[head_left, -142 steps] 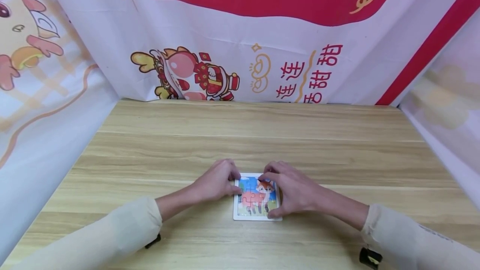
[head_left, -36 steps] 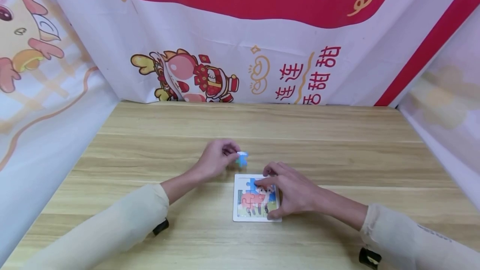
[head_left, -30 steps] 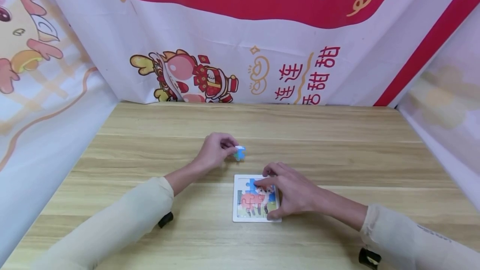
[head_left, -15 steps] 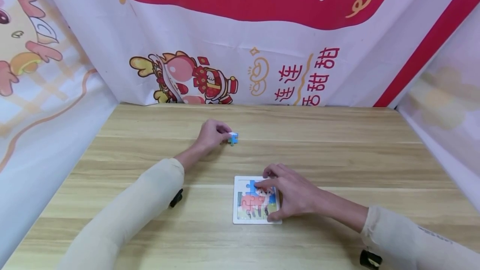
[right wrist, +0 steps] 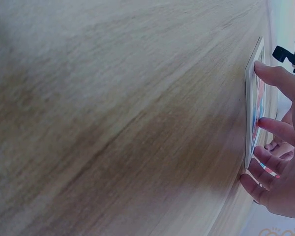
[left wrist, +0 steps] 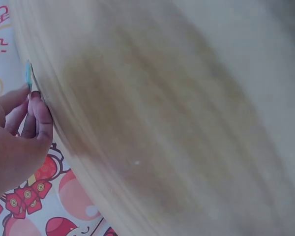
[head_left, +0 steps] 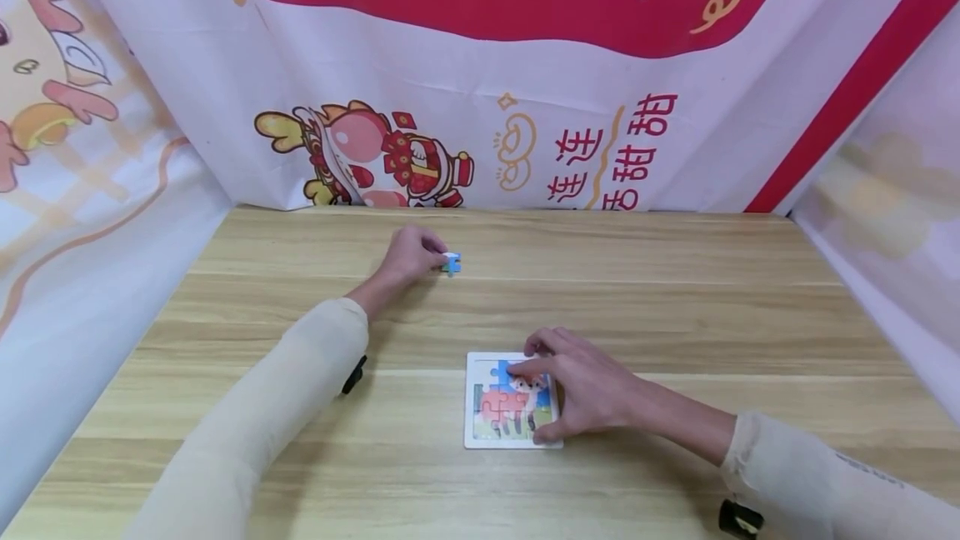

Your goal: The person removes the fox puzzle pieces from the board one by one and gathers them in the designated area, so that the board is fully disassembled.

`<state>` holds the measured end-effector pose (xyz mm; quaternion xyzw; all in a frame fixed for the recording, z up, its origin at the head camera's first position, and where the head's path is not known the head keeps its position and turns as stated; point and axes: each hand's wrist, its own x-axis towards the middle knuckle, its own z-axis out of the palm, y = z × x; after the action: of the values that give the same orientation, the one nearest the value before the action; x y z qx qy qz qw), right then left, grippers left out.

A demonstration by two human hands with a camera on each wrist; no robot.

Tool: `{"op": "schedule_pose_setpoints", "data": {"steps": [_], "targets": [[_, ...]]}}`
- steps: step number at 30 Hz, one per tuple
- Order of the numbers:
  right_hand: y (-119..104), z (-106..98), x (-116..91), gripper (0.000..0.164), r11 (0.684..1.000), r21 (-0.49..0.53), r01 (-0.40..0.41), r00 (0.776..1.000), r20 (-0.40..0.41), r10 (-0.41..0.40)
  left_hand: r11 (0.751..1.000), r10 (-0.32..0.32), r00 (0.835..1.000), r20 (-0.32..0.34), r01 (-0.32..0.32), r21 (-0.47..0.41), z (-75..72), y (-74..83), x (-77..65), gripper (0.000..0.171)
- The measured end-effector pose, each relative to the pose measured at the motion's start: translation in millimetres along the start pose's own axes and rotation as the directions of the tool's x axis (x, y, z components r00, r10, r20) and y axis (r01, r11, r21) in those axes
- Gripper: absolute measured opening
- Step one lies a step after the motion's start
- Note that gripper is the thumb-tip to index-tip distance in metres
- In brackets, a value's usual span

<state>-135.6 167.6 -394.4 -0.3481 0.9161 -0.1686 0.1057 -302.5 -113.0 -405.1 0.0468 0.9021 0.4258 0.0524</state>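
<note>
My left hand (head_left: 411,255) pinches a small blue jigsaw piece (head_left: 452,262) between thumb and fingers, far out over the back of the table. In the left wrist view the piece (left wrist: 28,72) shows edge-on at the fingertips of the hand (left wrist: 22,128). Nearer the front lies a white-framed jigsaw puzzle (head_left: 517,401) with a fox picture; its upper left shows bare white. My right hand (head_left: 592,386) holds it by the right side, thumb at the near corner, fingers at the far edge, forefinger on the picture. The right wrist view shows these fingers along the puzzle's frame (right wrist: 249,108).
The wooden table (head_left: 675,298) stretches to a printed white and red cloth (head_left: 420,57) hanging at the back. Cloth also hangs along the left side (head_left: 112,273) and right side (head_left: 892,223). Dark straps (head_left: 738,517) show under the sleeves.
A blue piece has left the puzzle's upper left in my left hand. That hand has carried it away toward the back and left. The right hand has stayed on the puzzle.
</note>
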Motion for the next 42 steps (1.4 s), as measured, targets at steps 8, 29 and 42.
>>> {"op": "schedule_pose_setpoints", "data": {"steps": [8, 29, 42], "targets": [[0.1, 0.2, 0.5, 0.081, 1.0, -0.001, 0.001, 1.0, -0.003, -0.001, 0.998, 0.025, 0.999, 0.038, -0.027, 0.053, -2.3, -0.6, 5.6, 0.012], [-1.8, -0.5, 0.4, 0.079, 1.0, 0.009, -0.01, 1.0, 0.008, 0.01, 0.997, 0.047, 0.996, 0.072, -0.05, 0.051, -6.5, 0.1, 0.4, 0.018], [-0.7, 0.2, -0.8, 0.08, 1.0, 0.0, 0.012, 1.0, -0.008, -0.012, 0.981, 0.19, 0.965, 0.181, -0.182, -0.059, -7.5, 16.6, -35.4, 0.023]]}}
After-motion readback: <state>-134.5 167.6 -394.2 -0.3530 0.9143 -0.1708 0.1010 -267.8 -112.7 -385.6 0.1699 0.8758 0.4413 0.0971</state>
